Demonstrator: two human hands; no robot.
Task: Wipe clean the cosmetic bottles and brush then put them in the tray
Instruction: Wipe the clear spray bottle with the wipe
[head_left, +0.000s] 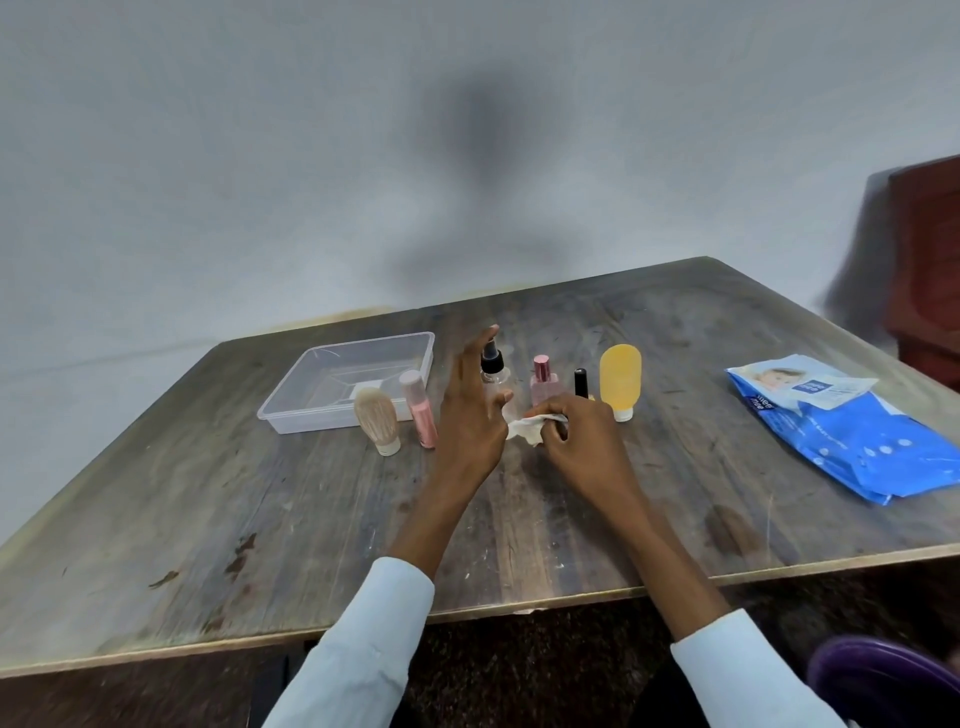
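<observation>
Right hand (576, 431) pinches white wipe (535, 427); left hand (470, 415) spread.

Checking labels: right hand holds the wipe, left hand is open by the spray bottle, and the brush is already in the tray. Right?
Not quite. The head view shows the brush standing on the table, just in front of the tray, not in it. The rest holds: right hand holds the wipe, left hand is open by the spray bottle.
</observation>
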